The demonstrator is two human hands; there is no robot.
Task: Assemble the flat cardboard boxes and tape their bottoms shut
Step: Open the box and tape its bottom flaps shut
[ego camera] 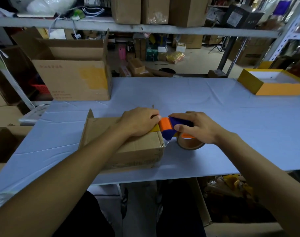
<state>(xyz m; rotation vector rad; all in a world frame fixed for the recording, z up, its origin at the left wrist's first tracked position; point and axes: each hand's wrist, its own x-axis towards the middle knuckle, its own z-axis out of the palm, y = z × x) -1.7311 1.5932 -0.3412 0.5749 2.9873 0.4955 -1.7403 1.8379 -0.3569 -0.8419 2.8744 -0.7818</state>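
I'm seeing the right hand [195,128] gripping the tape dispenser [173,127], fingers curled over its blue body, thumb along the near side. The dispenser is hard plastic, blue and orange, with a brown tape roll [190,144] hanging below the hand. Its orange front end is touching the right top edge of the cardboard box [137,151]. The left hand [139,121] is pressing down on the box top, fingers curled at the far right corner; I can't tell whether they're pinching anything. The box is plain corrugated brown, squared up, sitting near-centre on the table [214,108], which is covered in a smooth pale blue sheet. One flap is sticking up on the box's far left. A larger open carton [74,79] is standing far left, and a shallow yellow tray box [274,84] far right.
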